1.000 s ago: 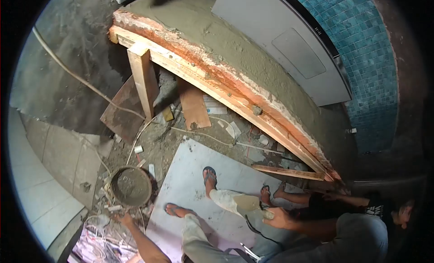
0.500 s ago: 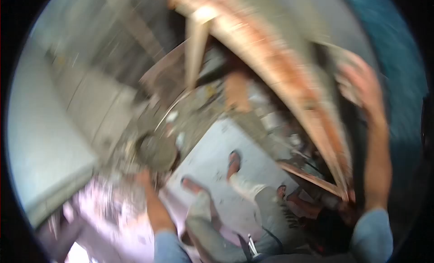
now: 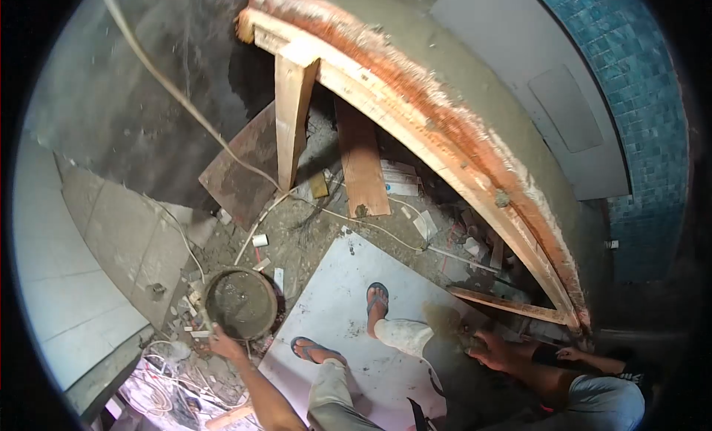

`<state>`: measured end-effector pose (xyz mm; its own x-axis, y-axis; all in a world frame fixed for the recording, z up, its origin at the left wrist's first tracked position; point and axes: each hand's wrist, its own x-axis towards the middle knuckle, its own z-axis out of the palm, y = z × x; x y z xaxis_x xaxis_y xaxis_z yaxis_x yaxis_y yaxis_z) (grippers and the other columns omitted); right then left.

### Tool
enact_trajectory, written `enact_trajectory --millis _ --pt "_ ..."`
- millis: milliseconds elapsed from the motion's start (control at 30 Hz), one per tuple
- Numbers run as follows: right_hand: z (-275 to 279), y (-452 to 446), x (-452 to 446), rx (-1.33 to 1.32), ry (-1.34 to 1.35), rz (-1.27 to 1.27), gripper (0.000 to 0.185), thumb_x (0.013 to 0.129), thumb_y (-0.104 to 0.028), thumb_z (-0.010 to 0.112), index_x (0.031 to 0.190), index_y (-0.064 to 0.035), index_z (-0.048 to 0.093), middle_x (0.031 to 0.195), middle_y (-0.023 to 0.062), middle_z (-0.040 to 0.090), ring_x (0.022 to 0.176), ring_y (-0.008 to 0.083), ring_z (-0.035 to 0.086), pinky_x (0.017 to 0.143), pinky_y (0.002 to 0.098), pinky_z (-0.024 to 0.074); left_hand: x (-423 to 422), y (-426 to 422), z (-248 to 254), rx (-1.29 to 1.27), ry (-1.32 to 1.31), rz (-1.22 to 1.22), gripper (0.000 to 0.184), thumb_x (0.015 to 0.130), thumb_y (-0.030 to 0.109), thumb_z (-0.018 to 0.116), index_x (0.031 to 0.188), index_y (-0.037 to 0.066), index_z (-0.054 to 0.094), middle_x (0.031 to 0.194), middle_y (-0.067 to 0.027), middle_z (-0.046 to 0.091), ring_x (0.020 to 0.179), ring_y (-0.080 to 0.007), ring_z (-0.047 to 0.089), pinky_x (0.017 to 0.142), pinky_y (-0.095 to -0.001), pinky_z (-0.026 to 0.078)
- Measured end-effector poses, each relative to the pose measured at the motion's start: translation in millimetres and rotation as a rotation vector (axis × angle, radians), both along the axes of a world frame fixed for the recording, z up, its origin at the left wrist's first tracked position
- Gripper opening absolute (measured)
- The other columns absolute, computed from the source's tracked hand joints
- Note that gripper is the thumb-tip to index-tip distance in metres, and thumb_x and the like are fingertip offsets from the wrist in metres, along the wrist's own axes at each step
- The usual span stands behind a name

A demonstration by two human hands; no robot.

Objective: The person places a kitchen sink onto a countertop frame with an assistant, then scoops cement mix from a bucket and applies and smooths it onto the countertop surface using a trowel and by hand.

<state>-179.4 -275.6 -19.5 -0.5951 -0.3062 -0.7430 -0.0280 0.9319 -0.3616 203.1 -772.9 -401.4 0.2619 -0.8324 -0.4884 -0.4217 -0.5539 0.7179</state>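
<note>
And here's the round bucket [image 3: 274, 308] just ahead of the nearer left hand [image 3: 225, 345], curled at its rim, grip unclear, while the right hand [image 3: 489, 351], well apart, half-curls behind a blurred tan tool [image 3: 443, 318], hold uncertain.

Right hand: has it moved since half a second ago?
Yes: the right hand has come from beyond the beam back to its near side.

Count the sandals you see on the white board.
2: the left sandal, nearer the bucket, and the right sandal, farther up the white board. Others may be hidden behind the right hand.
</note>
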Motion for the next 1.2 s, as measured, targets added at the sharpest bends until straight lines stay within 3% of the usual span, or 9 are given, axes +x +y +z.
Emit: enact_trajectory --millis 67,133,233,533,700,767,833,933,1200 --pt "13 -20 -3 -0.032 0.067 0.147 0.036 0.084 -0.023 0.071 0.11 -0.0014 0.059 0.085 0.0137 0.067 0.075 0.0249 0.066 0.07 0.0393 0.0509 -23 6 39 -0.112 -0.389 -0.64 0.049 0.087 0.04 0.067 0.085 -0.009 0.071 0.079 -0.0135 0.068 0.073 -0.0228 0.059 0.069 -0.04 0.046" --pt "34 -33 -11 -0.017 0.021 0.166 0.047 0.082 -0.028 0.071 0.119 -0.0016 0.058 0.088 0.023 0.064 0.089 0.0397 0.064 0.082 0.0437 0.049 -61 32 51 -0.017 0.209 -0.23 0.046 0.088 0.039 0.069 0.078 -0.006 0.07 0.074 -0.012 0.065 0.073 -0.0178 0.057 0.069 -0.0376 0.045" --pt "51 -14 -20 -0.114 0.133 0.228 0.041 0.082 -0.026 0.071 0.114 -0.0021 0.058 0.096 0.0237 0.064 0.097 0.0397 0.064 0.085 0.0446 0.0488 -86 10 92 0.113 0.096 -0.243 0.045 0.089 0.037 0.068 0.068 -0.002 0.061 0.065 -0.0062 0.057 0.059 -0.0158 0.05 0.057 -0.0355 0.04" --pt "197 -146 -56 -0.349 0.089 0.55 0.021 0.083 -0.013 0.061 0.104 -0.01 0.06 0.09 0.0175 0.063 0.09 0.0379 0.064 0.079 0.0482 0.0499 -157 97 491 0.043 0.237 -0.384 0.039 0.092 0.034 0.065 0.066 0.008 0.056 0.054 0.0042 0.043 0.043 -0.0086 0.033 0.042 -0.0288 0.022" --pt "225 -249 -22 -0.214 0.744 1.072 0.02 0.079 -0.014 0.063 0.09 0.0021 0.067 0.091 0.0095 0.071 0.079 0.0244 0.066 0.059 0.0392 0.0521 -219 138 641 -0.043 0.298 -0.512 0.037 0.093 0.034 0.066 0.068 0.008 0.06 0.056 0.0065 0.043 0.045 -0.0038 0.031 0.043 -0.0255 0.02" --pt "151 -255 -20 -0.028 1.3 1.26 0.02 0.076 -0.018 0.065 0.087 -0.002 0.07 0.086 0.0066 0.071 0.079 0.0209 0.066 0.058 0.0367 0.0512 -269 171 706 -0.156 0.27 -0.61 0.037 0.093 0.034 0.066 0.068 0.007 0.061 0.056 0.0066 0.045 0.047 -0.0032 0.032 0.044 -0.0251 0.021" --pt "208 -236 -35 -0.023 0.788 1.329 0.014 0.069 -0.022 0.068 0.078 -0.0115 0.074 0.077 0.0025 0.071 0.079 0.0175 0.067 0.06 0.0352 0.0519 -280 184 724 -0.123 0.304 -0.673 0.032 0.094 0.025 0.067 0.078 -0.002 0.07 0.06 0.0033 0.053 0.053 -0.0043 0.041 0.047 -0.0232 0.026" --pt "183 -191 -56 -0.175 0.607 0.853 0.006 0.065 -0.017 0.07 0.069 -0.0137 0.074 0.074 0.0043 0.072 0.068 0.0239 0.069 0.053 0.0413 0.0528 -329 221 780 -0.075 0.596 -0.655 0.023 0.093 0.016 0.067 0.082 -0.003 0.073 0.067 -0.0025 0.066 0.057 -0.0064 0.053 0.052 -0.0217 0.037" --pt "191 -119 -79 -0.457 0.444 0.66 0.012 0.069 -0.019 0.068 0.074 -0.0083 0.072 0.069 0.0113 0.067 0.076 0.0273 0.066 0.065 0.0427 0.0526 -391 280 814 -0.094 0.539 -0.799 0.039 0.095 0.025 0.065 0.063 0.004 0.056 0.057 0.0082 0.042 0.054 -0.0019 0.032 0.048 -0.0245 0.022"
